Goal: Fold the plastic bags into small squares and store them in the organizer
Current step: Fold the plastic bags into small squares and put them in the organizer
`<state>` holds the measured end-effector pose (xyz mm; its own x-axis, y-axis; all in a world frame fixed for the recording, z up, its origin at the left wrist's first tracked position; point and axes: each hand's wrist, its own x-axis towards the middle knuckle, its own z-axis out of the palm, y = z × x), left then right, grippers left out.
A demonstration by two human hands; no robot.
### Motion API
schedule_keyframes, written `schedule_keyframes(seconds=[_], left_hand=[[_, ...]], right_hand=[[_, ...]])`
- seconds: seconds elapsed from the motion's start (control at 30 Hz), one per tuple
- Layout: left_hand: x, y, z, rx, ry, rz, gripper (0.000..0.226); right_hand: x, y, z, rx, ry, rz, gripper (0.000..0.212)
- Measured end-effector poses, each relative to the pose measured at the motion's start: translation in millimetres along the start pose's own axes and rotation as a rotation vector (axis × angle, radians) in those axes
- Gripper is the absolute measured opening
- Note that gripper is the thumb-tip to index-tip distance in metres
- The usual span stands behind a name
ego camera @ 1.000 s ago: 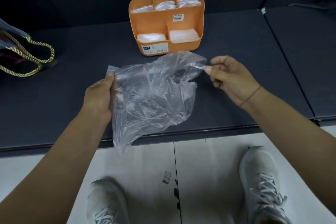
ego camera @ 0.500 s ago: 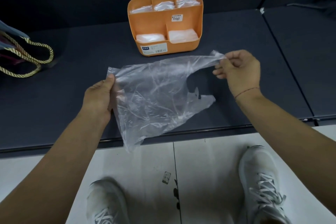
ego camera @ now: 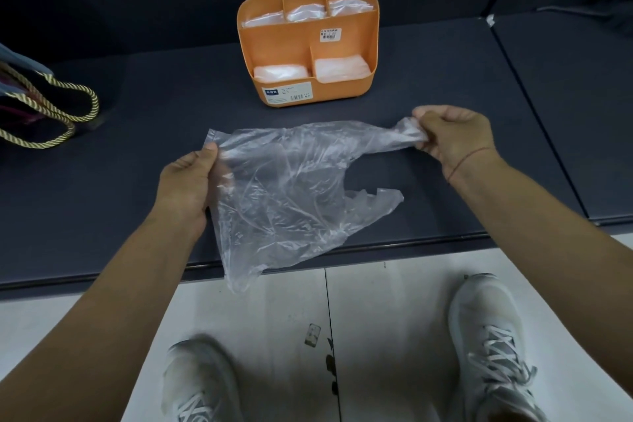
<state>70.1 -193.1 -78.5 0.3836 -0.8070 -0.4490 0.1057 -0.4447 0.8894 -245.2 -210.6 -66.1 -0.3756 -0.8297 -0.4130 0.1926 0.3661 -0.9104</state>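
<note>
A clear, crinkled plastic bag (ego camera: 284, 192) hangs stretched between my hands above the front of the dark table. My left hand (ego camera: 188, 181) pinches its left edge near the upper corner. My right hand (ego camera: 452, 137) grips one handle loop, pulled out to the right. The bag's other handle (ego camera: 383, 199) droops free, and its lower part hangs past the table's front edge. Behind it stands the orange organizer (ego camera: 342, 34), with folded bags in its two front and three back compartments.
The dark table (ego camera: 102, 199) runs left to right, and a second panel (ego camera: 575, 106) adjoins it on the right. A bag with gold rope handles (ego camera: 48, 106) lies at the left edge. Below are a tiled floor and my white shoes (ego camera: 489, 346).
My right hand has pulled the handle farther to the right and now bunches it in its fingers. The bag has spread wider and flatter. My left hand has stayed put.
</note>
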Motion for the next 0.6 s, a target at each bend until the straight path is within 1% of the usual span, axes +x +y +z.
schedule_keyframes(seconds=[0.07,0.1,0.2,0.23,0.27,0.3,0.33,0.4,0.47,0.53,0.6], left_hand=[[-0.6,-0.6,0.6,0.001,0.010,0.007,0.030],[-1.3,-0.8,1.1,0.008,0.010,0.015,0.030],[-3.9,-1.2,2.5,0.024,0.010,0.039,0.031],[-4.5,-1.3,2.5,0.022,0.012,0.045,0.031],[-4.9,-1.5,2.4,0.019,0.014,0.050,0.031],[-5.1,-1.6,2.4,0.017,0.015,0.053,0.031],[-5.4,-1.7,2.6,0.017,0.015,0.056,0.031],[-5.9,-1.7,2.8,0.018,0.014,0.058,0.031],[-5.6,-2.1,2.3,0.018,0.015,0.063,0.031],[-5.0,-3.1,1.3,0.020,0.015,0.070,0.031],[-4.6,-4.9,0.8,0.037,0.004,0.083,0.031]], right_hand=[[2.7,-0.7,-6.2,0.036,0.044,0.006,0.014],[3.7,-1.4,-9.1,0.041,0.021,0.043,0.018],[1.2,-7.1,-16.4,-0.070,-0.197,0.237,0.053],[-1.0,-7.6,-17.3,-0.117,-0.264,0.264,0.054],[-4.6,-7.0,-17.0,-0.143,-0.314,0.263,0.047],[-6.9,-4.9,-16.6,-0.137,-0.332,0.247,0.035],[-8.9,-2.2,-15.2,-0.091,-0.327,0.231,0.026],[-10.3,3.0,-13.3,-0.006,-0.296,0.204,0.026],[-9.7,5.3,-13.5,0.017,-0.245,0.135,0.024],[-7.2,4.7,-16.0,0.021,-0.132,0.000,0.021],[-2.5,2.5,-21.8,-0.027,0.011,-0.173,0.023]])
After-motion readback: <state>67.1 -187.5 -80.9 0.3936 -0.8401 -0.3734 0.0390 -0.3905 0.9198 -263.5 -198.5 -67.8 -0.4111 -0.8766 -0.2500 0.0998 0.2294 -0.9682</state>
